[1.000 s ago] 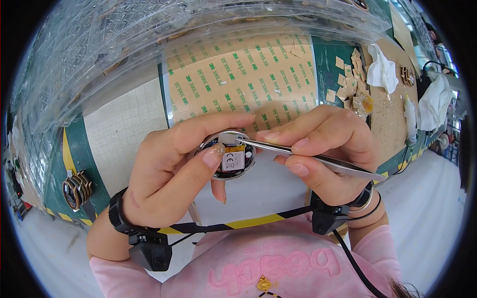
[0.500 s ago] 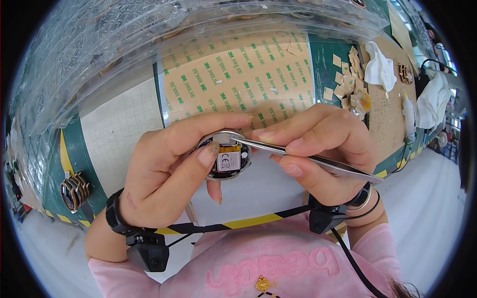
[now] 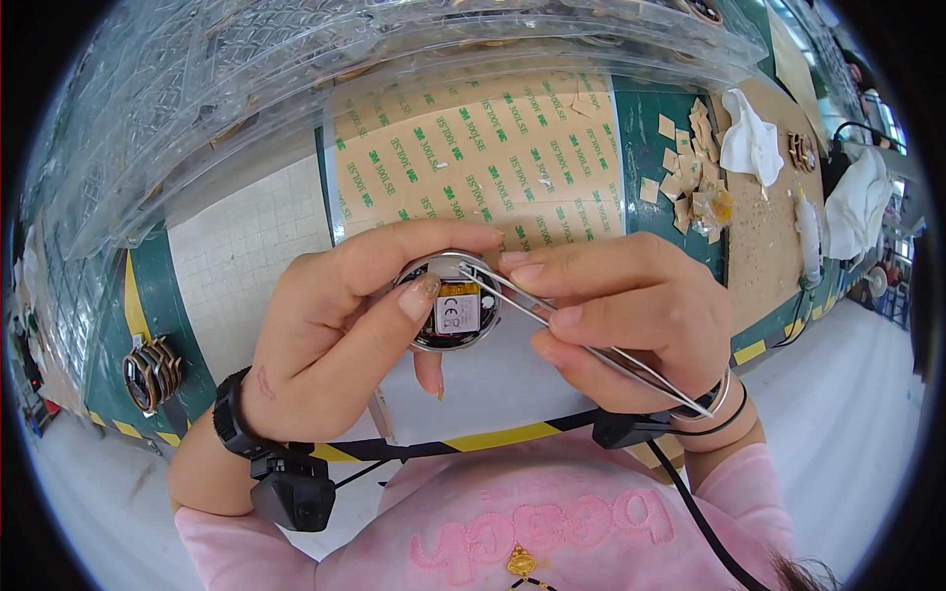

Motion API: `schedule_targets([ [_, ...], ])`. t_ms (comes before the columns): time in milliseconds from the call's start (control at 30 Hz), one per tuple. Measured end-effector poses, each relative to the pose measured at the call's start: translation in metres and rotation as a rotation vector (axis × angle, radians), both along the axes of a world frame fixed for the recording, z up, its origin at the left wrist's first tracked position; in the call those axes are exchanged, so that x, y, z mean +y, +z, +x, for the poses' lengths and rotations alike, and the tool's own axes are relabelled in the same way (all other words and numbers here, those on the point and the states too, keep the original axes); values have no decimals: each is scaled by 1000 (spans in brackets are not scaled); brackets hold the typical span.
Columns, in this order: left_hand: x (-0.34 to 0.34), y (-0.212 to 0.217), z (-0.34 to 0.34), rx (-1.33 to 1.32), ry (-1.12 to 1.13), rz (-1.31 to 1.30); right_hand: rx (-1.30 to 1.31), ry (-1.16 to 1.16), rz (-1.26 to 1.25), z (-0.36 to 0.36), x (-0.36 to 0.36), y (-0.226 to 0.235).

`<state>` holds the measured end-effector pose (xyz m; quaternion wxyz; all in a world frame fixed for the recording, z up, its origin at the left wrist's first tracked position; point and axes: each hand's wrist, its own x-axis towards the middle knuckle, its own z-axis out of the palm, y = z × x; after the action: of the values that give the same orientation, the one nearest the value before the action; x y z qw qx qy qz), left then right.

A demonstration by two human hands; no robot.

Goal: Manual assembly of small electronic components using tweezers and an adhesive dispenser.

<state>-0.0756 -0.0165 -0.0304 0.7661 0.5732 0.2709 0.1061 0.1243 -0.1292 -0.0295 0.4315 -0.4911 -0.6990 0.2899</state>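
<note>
My left hand [image 3: 345, 330] is closed round the rim of a round watch case [image 3: 481, 330] with its inside facing up. A silver battery pouch [image 3: 457, 314] with an orange strip along its upper edge lies inside, among dark parts. My left thumb covers part of the case's left side. Steel tweezers [image 3: 616, 361] are pinched between the thumb and fingers of my right hand [image 3: 641, 320]. Their tips reach into the upper part of the case, above the orange strip. Whether the tips grip anything is too small to tell.
Brown adhesive-backing sheet [image 3: 394, 163] lies beyond my hands, beside a pale gridded mat [image 3: 246, 222]. Stacked clear plastic trays [image 3: 296, 59] fill the far side. Small tan squares [image 3: 680, 182] and a white cloth [image 3: 751, 138] lie at right; several watch cases [image 3: 151, 374] stand at left.
The tweezers have turned, so both arms now show with a gap between them. My right hand has rolled and shifted slightly lower. My left hand keeps hold of the watch case.
</note>
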Motion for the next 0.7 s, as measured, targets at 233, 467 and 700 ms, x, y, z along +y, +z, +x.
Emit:
schedule_targets([
  [233,1,1,0,-4,7,-11,58,-65,106,-7,1,-4],
  [467,1,-2,1,-30,17,-5,33,-43,98,-5,6,-5],
  [700,-1,-2,0,-18,34,12,20,-52,111,-7,4,-5],
])
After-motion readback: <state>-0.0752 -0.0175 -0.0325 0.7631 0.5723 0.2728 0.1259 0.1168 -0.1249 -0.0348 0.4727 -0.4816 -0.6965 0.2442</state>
